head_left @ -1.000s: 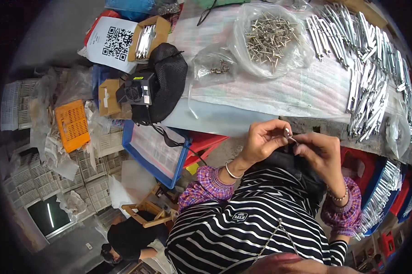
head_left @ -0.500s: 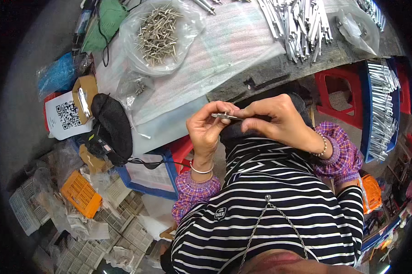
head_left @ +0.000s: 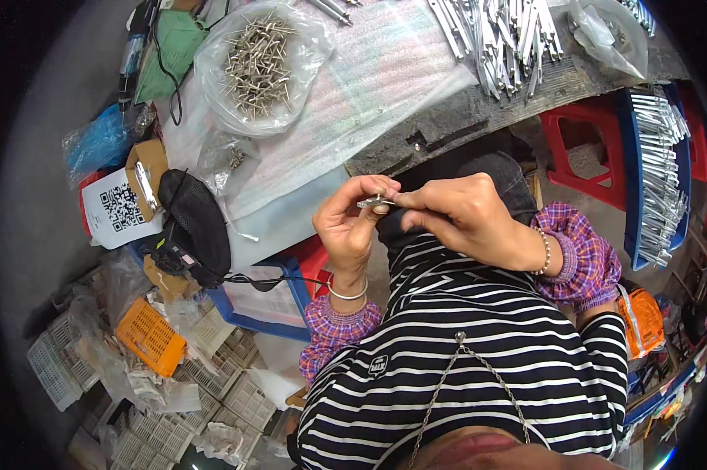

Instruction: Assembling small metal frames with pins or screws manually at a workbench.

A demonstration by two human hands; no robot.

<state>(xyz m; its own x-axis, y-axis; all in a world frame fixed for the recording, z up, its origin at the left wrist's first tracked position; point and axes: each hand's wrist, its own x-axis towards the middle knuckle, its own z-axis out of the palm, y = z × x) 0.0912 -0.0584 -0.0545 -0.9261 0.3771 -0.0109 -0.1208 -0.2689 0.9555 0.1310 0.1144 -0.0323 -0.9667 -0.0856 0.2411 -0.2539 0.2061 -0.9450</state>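
Note:
In front of my striped top, a small silvery metal part (head_left: 373, 202) is pinched between the thumb and fingers of my left hand (head_left: 347, 223). My right hand (head_left: 471, 215) comes in from the other side, its fingers curled and its fingertips closed at the part's right end. The fingers cover much of the part, so its exact kind is not clear. Beyond the hands, on the foam-covered worktable (head_left: 353, 94), lies a clear plastic bag (head_left: 310, 74) of metal pins or rivets (head_left: 258, 66). Slim metal bars (head_left: 518, 39) lie heaped farther right.
A blue bin (head_left: 631, 180) of metal rods stands at right beside a red stool (head_left: 553, 149). Left are a black mesh pouch (head_left: 193, 215), a cardboard box (head_left: 156, 160) and a sheet with a square code (head_left: 103, 211). An orange basket (head_left: 151, 337) and grey crates (head_left: 146, 431) sit lower left.
My right hand has shifted slightly left and down, its fingers drawn closer together at the part. The left hand has moved slightly left and still holds the part. The view has shifted slightly.

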